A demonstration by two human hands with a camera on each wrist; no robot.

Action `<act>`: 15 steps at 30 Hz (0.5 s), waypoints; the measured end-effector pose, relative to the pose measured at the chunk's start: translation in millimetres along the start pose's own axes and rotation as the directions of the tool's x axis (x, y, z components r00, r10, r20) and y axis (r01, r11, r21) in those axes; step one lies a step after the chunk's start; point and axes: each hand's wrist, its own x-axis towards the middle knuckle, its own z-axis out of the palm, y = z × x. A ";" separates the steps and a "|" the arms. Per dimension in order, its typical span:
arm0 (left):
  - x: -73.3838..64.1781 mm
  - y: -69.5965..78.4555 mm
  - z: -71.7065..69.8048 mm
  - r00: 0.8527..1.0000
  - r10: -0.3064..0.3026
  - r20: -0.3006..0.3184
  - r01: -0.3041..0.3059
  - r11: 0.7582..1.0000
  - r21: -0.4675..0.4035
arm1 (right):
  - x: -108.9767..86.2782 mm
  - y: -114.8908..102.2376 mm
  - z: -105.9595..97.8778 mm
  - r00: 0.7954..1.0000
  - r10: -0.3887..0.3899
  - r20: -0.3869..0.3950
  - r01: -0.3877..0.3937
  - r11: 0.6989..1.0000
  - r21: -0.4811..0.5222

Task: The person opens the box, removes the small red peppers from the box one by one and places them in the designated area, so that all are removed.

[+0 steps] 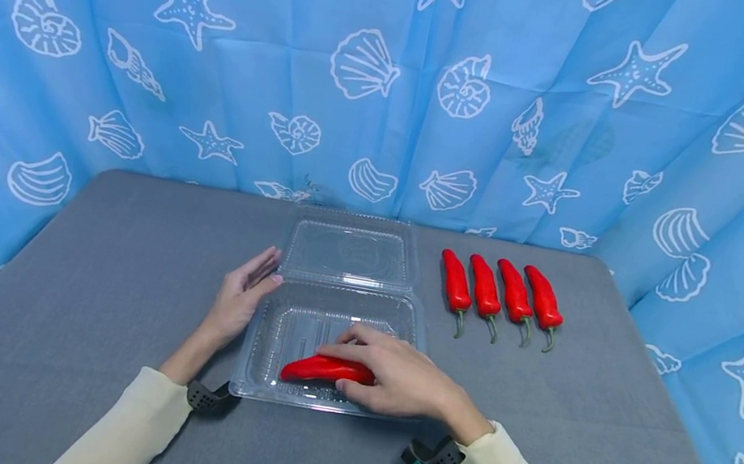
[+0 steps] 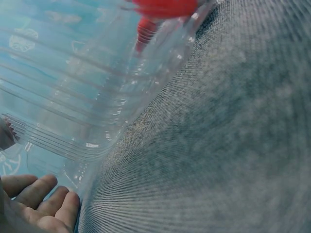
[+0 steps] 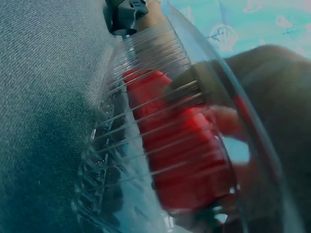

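A clear plastic clamshell container [image 1: 260,345] lies on the table with its lid [image 1: 349,253] folded back, away from me. Inside its near part my right hand [image 1: 399,376] grips a red chili pepper [image 1: 319,369], thumb on the near side and fingers over the far side. The pepper lies crosswise, tip to the left. Through the ribbed wall in the right wrist view, the same pepper [image 3: 180,155] shows, its green stem low. My left hand [image 1: 238,300] rests along the container's left side, fingers extended, thumb at the rim near the hinge.
Several red chili peppers [image 1: 484,285] lie in a row to the right of the lid, stems toward me. A grey cloth [image 1: 111,287] covers the table. Behind it hangs a blue curtain [image 1: 396,88] with shells and starfish. Each wrist wears a dark strap [image 1: 207,397].
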 end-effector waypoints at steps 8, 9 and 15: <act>0.5 -0.6 -0.2 1.000 -0.002 0.000 0.002 1.000 -0.025 | -1.0 0.9 -1.8 1.000 -0.022 -0.022 0.024 0.995 0.096; 0.4 -0.3 -0.1 1.000 -0.002 0.000 0.002 1.000 -0.030 | -1.1 1.7 -1.8 0.999 -0.026 -0.040 0.030 0.993 0.117; 0.2 0.7 0.2 1.000 -0.008 0.001 0.008 1.000 -0.030 | -0.6 5.7 -3.4 0.985 -0.051 -0.167 0.094 0.961 0.260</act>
